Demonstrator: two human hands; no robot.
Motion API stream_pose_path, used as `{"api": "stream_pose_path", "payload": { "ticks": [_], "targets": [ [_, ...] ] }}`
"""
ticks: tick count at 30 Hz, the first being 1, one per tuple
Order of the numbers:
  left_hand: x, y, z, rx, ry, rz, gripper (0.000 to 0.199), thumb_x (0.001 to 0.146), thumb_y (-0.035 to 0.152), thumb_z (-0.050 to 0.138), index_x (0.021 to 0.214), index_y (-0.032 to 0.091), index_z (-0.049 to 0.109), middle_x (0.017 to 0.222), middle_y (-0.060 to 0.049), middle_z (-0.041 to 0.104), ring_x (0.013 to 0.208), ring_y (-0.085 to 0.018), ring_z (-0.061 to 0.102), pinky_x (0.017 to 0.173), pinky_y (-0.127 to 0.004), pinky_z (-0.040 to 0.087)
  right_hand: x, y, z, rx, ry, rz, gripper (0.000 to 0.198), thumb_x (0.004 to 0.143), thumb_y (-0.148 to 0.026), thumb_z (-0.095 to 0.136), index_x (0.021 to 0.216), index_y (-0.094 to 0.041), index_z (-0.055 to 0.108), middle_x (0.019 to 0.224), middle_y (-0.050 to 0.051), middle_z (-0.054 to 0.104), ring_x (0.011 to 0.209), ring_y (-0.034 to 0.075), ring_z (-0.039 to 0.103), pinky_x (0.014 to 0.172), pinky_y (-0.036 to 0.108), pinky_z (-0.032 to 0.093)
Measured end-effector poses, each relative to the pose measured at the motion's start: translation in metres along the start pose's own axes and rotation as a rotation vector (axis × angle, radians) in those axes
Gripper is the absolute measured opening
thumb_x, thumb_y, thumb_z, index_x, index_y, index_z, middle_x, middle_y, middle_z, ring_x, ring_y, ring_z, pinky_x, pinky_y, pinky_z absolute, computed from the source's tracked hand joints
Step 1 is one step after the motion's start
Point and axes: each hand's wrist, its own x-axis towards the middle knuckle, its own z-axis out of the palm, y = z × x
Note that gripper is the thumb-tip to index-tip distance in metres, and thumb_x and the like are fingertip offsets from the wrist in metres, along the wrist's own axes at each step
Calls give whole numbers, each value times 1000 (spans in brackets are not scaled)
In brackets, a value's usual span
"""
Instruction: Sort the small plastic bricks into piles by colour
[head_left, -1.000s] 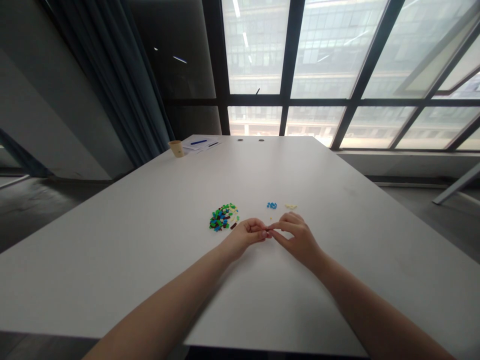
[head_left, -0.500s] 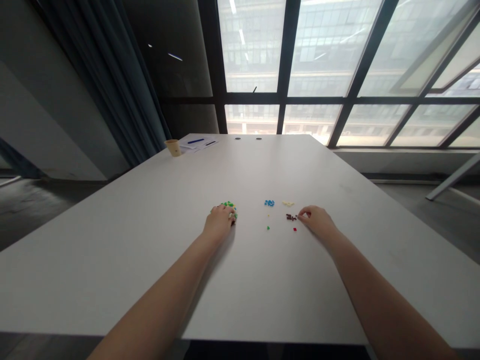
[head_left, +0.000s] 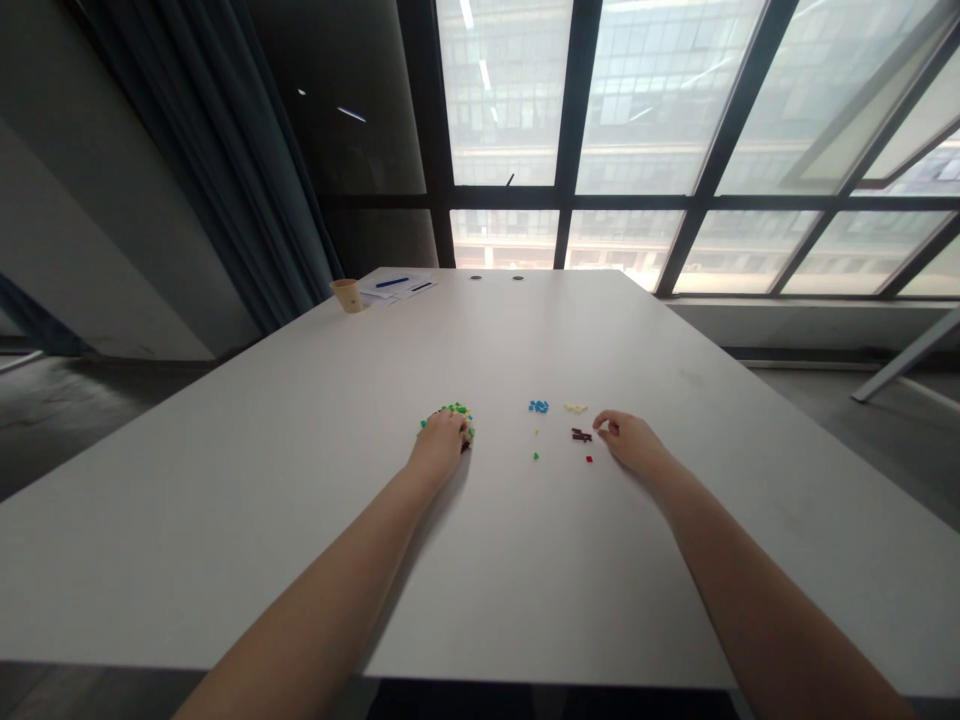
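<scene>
My left hand [head_left: 441, 437] rests over a pile of small mixed pieces [head_left: 457, 408], mostly green with some yellow, blue and dark ones; its fingertips are down among them, and whether they pinch any cannot be seen. Just right of a small group of dark brown pieces [head_left: 581, 435] is my right hand [head_left: 624, 435], its fingers curled with a gap between thumb and forefinger and nothing visible there. Behind the brown group lie pale yellow pieces [head_left: 576, 407], and blue pieces [head_left: 538, 407] are to their left. A red piece [head_left: 589, 459] sits nearer me, level with a green piece [head_left: 535, 456].
A tiny yellow piece [head_left: 536, 432] lies between the blue group and the green piece. On the far left of the white table [head_left: 517, 570] stand a tan cup [head_left: 347, 296] and papers [head_left: 375, 294] with a blue pen [head_left: 392, 282]. Windows rise beyond the table.
My right fingertips have drawn slightly away from the dark brown pieces, which now lie closer together. My left hand has shifted a little on the pile, uncovering some green at its left.
</scene>
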Motion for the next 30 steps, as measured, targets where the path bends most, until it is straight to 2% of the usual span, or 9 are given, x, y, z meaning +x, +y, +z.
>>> {"api": "stream_pose_path", "payload": {
  "ticks": [6,9,11,15,18,20,23,26,30],
  "targets": [
    [-1,1,-2,29,42,40,17,76,14,44,72,16,60,83,-6,57,78,-16,52,75,-28,40,1,2,1,-5,29,-21,15,73,-20,46,83,-20,58,61,-1,53,54,10,45,52,21,29],
    [0,2,-2,-79,98,58,15,74,14,46,72,16,61,80,-6,58,77,-17,53,74,-28,40,1,0,0,-2,43,-29,15,73,-21,45,82,-21,57,59,-2,52,54,10,45,52,21,29],
    [1,5,-1,-239,96,28,13,72,14,48,73,17,61,77,-5,60,74,-16,54,73,-28,40,-1,-5,-3,10,56,-41,15,73,-21,44,81,-21,57,58,-2,51,55,11,46,53,21,30],
    [-2,18,2,-831,-99,-144,7,70,19,57,76,17,60,77,-2,63,70,-12,55,68,-24,42,-10,-23,-9,51,104,-135,14,72,-21,44,77,-20,57,60,-2,50,58,11,46,57,22,32],
    [-9,32,3,-1297,-283,-268,17,64,21,67,79,16,60,85,-3,64,72,-9,57,69,-21,43,-19,-39,-10,109,126,-239,15,72,-21,43,77,-20,57,60,-2,49,59,12,46,58,22,33],
    [-16,39,3,-1487,-379,-326,22,61,20,71,80,16,61,87,-3,65,70,-6,57,68,-18,43,-23,-47,-8,140,116,-294,15,73,-20,42,77,-20,57,60,-1,49,60,12,46,59,22,33],
    [-24,47,2,-1632,-502,-389,22,61,18,73,81,17,62,86,-2,65,67,-5,56,64,-17,42,-27,-54,-4,157,96,-342,15,73,-18,42,76,-20,57,63,-1,50,62,13,47,61,23,34],
    [-29,50,2,-1684,-595,-405,20,64,19,71,82,18,63,87,-3,65,68,-6,57,63,-18,42,-30,-57,-2,174,97,-374,14,74,-18,43,76,-20,57,64,0,51,64,13,47,62,23,35],
    [-32,53,0,-1667,-636,-385,21,63,20,73,81,17,64,87,-3,65,68,-6,57,63,-18,41,-33,-60,-4,210,146,-427,12,75,-18,45,77,-19,57,62,-1,49,63,12,46,63,24,35]
  ]
}}
